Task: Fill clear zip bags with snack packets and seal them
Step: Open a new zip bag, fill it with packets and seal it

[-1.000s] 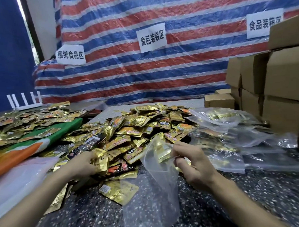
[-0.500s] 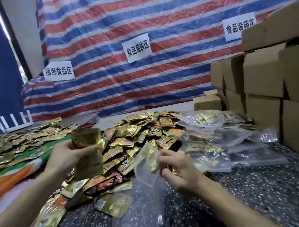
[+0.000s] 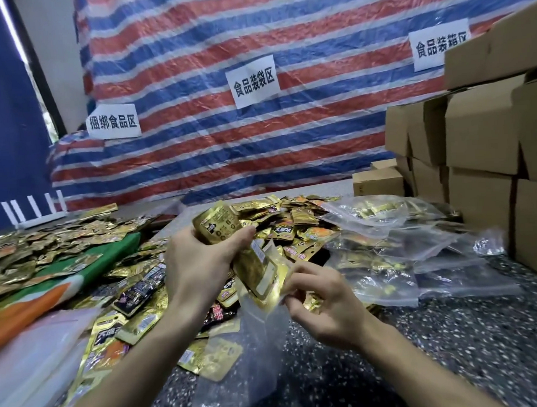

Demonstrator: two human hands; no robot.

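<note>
The counter [image 3: 452,349] carries a wide heap of packets [image 3: 292,214], with filled bags [image 3: 386,244] lying to its right beside stacked boxes [image 3: 480,151]. Over the near edge of the heap the left hand [image 3: 196,265] has its fingers closed around a small stack of gold packets [image 3: 248,253]. The stack's long axis runs steeply, top end up and away, lower end pointing down-right into the mouth of the clear bag [image 3: 252,358]. The right hand [image 3: 324,302] pinches the bag's rim, fingers closed on the film, while the bag hangs limp down to the counter. If that pinch slackens, I judge the mouth could fold shut and the packets catch on the rim or spill onto the heap.
</note>
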